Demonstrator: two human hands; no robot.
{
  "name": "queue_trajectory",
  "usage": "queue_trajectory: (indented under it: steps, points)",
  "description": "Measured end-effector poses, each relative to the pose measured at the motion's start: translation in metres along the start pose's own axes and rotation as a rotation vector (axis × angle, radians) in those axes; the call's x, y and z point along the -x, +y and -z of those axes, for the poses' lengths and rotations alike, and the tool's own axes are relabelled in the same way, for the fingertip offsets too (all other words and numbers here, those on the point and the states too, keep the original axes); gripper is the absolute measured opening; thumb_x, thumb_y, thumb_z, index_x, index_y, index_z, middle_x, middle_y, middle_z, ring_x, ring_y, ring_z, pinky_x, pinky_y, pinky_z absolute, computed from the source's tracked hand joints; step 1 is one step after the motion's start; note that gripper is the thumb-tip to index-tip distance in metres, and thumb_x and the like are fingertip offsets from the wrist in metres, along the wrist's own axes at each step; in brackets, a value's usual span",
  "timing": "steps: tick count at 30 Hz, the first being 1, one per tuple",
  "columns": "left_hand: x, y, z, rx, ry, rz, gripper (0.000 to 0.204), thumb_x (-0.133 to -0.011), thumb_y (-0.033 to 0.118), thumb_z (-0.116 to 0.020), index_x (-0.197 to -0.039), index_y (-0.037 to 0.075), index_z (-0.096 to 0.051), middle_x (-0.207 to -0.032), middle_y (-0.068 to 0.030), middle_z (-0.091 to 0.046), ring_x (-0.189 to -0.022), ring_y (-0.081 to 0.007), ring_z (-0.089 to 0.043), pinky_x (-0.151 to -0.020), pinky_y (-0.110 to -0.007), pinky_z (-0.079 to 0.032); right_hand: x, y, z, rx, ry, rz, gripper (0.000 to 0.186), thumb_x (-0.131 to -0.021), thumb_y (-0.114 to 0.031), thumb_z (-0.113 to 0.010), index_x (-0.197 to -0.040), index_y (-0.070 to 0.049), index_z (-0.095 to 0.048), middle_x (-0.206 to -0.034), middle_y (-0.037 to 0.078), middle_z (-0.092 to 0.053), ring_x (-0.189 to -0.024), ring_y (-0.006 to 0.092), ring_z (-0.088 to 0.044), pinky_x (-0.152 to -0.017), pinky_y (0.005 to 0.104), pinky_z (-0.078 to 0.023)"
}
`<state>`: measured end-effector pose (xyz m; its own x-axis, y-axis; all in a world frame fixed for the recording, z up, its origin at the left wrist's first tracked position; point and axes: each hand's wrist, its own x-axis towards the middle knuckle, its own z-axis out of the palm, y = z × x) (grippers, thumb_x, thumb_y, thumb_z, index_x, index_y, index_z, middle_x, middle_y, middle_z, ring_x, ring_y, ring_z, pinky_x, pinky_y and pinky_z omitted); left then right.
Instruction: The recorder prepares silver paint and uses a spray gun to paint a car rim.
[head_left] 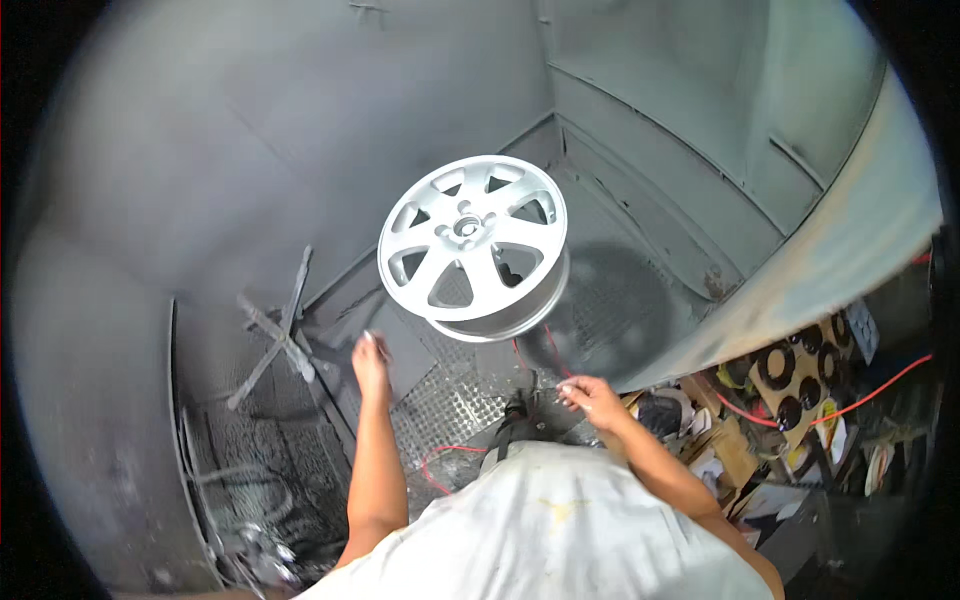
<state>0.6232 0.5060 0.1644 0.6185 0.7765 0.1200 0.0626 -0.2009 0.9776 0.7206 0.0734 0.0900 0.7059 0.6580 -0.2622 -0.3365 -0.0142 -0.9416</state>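
Observation:
A silver wheel rim (485,275) stands face up and slightly tilted in front of me, its support hidden beneath it. Below its left edge is my left hand (371,365), apart from the rim. Those fingers are curled in, and I cannot make out anything between them. To the lower right of the rim, my right hand (592,400) is closed, thumb and fingers drawn together. Whatever it may hold is too small to tell. A thin red hose (556,350) runs down toward the fingers of my right hand; whether they touch it is unclear.
Grey walls (300,110) enclose the space around the rim. A cross-shaped metal stand (285,340) is at the left. Patterned metal plate (450,405) covers part of the floor. At the right, a curved panel (800,270) borders a cluttered shelf (740,450), crossed by a red hose (870,392).

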Motion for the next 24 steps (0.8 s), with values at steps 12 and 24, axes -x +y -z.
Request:
queue_trajectory:
  steps: [12,24]
  points:
    - [-0.335,0.085,-0.16,-0.242,-0.444,0.154,0.048,-0.103,0.046,-0.047,-0.094,0.003,-0.067,-0.079,0.0,-0.057,-0.071,-0.0106,-0.047,-0.065,-0.026,-0.039,-0.106,-0.132,-0.053,-0.296,0.504,0.108,0.042,-0.099,-0.018,-0.062,-0.135,0.002,-0.053,-0.115,0.008,-0.063,-0.102,0.0142,-0.061,-0.084,0.0303,-0.053]
    - [-0.384,0.098,-0.224,-0.55,-0.86,0.233,0.063,-0.102,0.051,-0.048,-0.125,-0.006,-0.063,-0.111,-0.0172,-0.068,-0.101,-0.0232,-0.061,-0.093,-0.033,-0.045,-0.121,-0.166,-0.076,-0.518,0.69,0.044,0.051,-0.099,-0.021,-0.059,-0.144,0.001,-0.046,-0.134,0.011,-0.058,-0.117,0.0185,-0.059,-0.094,0.0327,-0.05]
